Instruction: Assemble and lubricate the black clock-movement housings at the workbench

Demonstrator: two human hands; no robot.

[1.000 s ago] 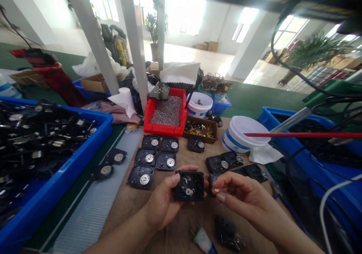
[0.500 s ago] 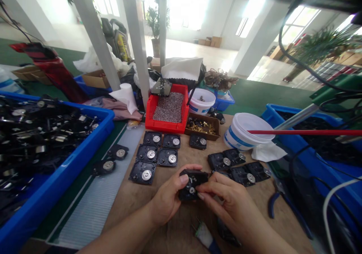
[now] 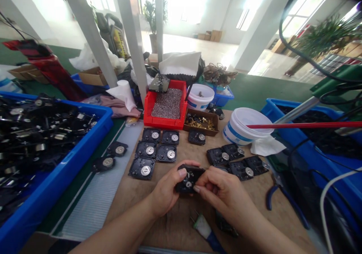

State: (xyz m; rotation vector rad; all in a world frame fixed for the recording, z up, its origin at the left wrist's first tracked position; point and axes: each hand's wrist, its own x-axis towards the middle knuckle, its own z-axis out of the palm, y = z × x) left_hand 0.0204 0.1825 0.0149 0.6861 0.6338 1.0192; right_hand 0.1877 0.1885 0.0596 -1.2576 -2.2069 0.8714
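My left hand [image 3: 168,188] grips a black plastic housing [image 3: 185,189] with small metal parts on its face, thumb on top. At the housing's right side, my right hand [image 3: 222,190] has thumb and fingertips pinched against the edge; whether a small part sits between them is hidden. Left of the hands, several similar black housings [image 3: 141,168] with silver discs lie in rows on the brown board. More such housings [image 3: 241,169] lie to the right. Below my hands rests a tool with a white and blue handle [image 3: 205,229], beside a dark object [image 3: 226,225] partly covered by my right forearm.
A red bin of small metal pieces [image 3: 164,122] and a cardboard box of brass parts [image 3: 201,129] stand behind. Blue crates [image 3: 106,120] flank the board. A white bucket [image 3: 234,135], a red rod [image 3: 305,125] and blue-handled pliers [image 3: 288,205] are on the right.
The housing in my hands has shifted slightly left and up in the view, and its face is turned a little. Both hands keep their hold; the head view has moved slightly.
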